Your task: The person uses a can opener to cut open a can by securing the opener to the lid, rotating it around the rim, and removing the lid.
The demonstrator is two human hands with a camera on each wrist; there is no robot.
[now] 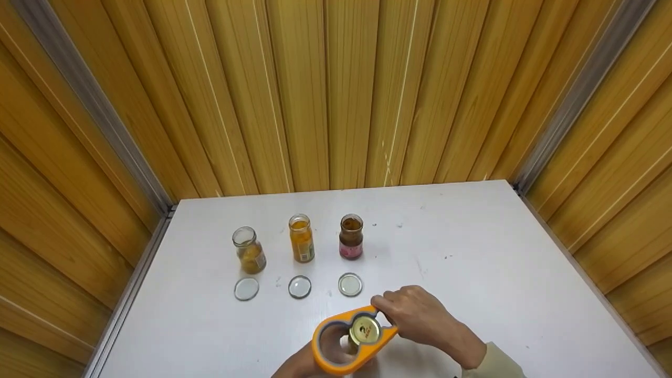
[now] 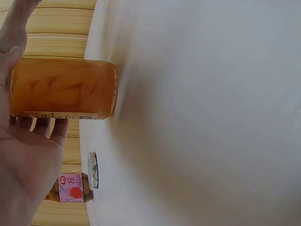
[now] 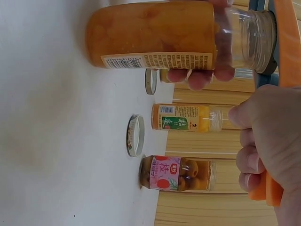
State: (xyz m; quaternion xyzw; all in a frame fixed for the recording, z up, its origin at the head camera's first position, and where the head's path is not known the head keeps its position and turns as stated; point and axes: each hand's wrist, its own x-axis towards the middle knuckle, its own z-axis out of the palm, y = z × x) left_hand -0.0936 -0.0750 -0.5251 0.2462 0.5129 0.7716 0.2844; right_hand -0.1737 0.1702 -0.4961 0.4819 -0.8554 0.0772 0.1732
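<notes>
My left hand grips the body of a glass jar of orange fruit, its fingers wrapped round it. The jar stands upright close over the white table and has a gold lid. An orange jar opener with grey inner edges sits around that lid, its larger loop towards the left. The right hand holds the opener by its handle ends, fingers curled round them. Seen from the head, the opener hides most of the left hand and the jar's body.
Three lidless jars stand in a row farther back: one with pale yellow fruit, one with orange fruit and a dark one with a pink label. Before them lie a left lid, a middle lid and a right lid.
</notes>
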